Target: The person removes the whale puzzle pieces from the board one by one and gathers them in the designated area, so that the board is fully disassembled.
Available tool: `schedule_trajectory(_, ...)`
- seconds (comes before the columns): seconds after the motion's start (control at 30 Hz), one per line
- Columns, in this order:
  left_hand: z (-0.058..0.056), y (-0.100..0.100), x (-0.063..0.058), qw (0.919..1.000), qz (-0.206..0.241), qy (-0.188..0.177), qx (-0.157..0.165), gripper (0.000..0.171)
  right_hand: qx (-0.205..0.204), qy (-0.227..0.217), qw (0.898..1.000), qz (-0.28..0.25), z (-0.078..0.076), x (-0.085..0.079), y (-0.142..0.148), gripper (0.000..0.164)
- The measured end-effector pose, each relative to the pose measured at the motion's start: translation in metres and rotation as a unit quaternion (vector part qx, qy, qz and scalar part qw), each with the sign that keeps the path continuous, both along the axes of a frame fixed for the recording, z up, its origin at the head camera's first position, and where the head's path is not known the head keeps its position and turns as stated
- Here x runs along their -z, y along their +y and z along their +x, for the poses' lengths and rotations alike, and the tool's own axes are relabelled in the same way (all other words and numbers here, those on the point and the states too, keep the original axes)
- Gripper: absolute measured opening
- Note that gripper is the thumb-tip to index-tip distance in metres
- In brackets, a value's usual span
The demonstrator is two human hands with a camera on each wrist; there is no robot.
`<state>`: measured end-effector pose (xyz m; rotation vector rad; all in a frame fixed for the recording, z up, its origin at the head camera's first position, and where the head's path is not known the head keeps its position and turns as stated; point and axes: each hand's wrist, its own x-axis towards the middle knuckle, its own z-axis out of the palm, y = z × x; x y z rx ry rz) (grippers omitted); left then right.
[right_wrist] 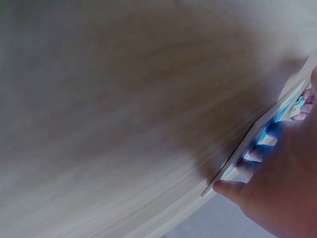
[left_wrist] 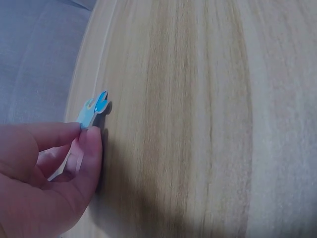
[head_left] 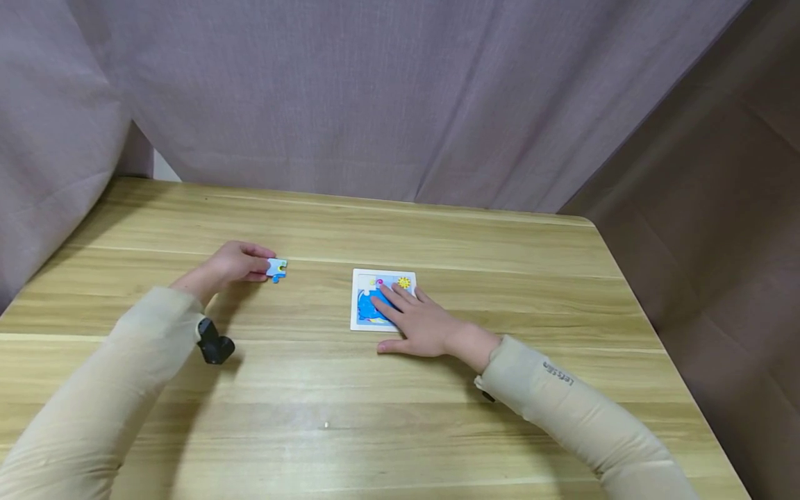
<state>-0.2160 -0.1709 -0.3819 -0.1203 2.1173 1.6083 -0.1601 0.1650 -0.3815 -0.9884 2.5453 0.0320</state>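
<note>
My left hand [head_left: 236, 263] pinches a light-blue jigsaw puzzle piece [head_left: 277, 268] between thumb and fingers, at the left of the table. In the left wrist view this piece [left_wrist: 87, 117] juts out past the fingertips, just over the wood. Near the table's middle lies a white-framed puzzle board [head_left: 353, 305] with a blue picture and a yellow sun. A pale bare patch shows in its upper left corner. My right hand [head_left: 425, 325] rests on the board's right part, fingers spread and covering some of the picture. Its thumb lies by the board's near edge.
The wooden table [head_left: 269, 430] reaches to a grey-mauve curtain [head_left: 312, 97] at the back. More curtain hangs at the left, and a brown drape [head_left: 719, 187] at the right. A tiny pale speck [head_left: 326, 424] lies near the front.
</note>
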Motion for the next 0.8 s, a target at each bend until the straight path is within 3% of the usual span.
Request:
schedule_trajectory(0.57,0.0016,0.0012,-0.0051,0.9982,-0.055,0.018,-0.012,0.043,-0.001,-0.004,1.0,-0.019,-0.0033,-0.0022,0.0025,0.078)
schedule_trajectory(0.8,-0.0018,0.0079,-0.0092,0.9993,-0.025,0.026,-0.005,0.046,-0.014,0.021,0.999,-0.032,-0.0051,-0.0008,0.0028,0.075)
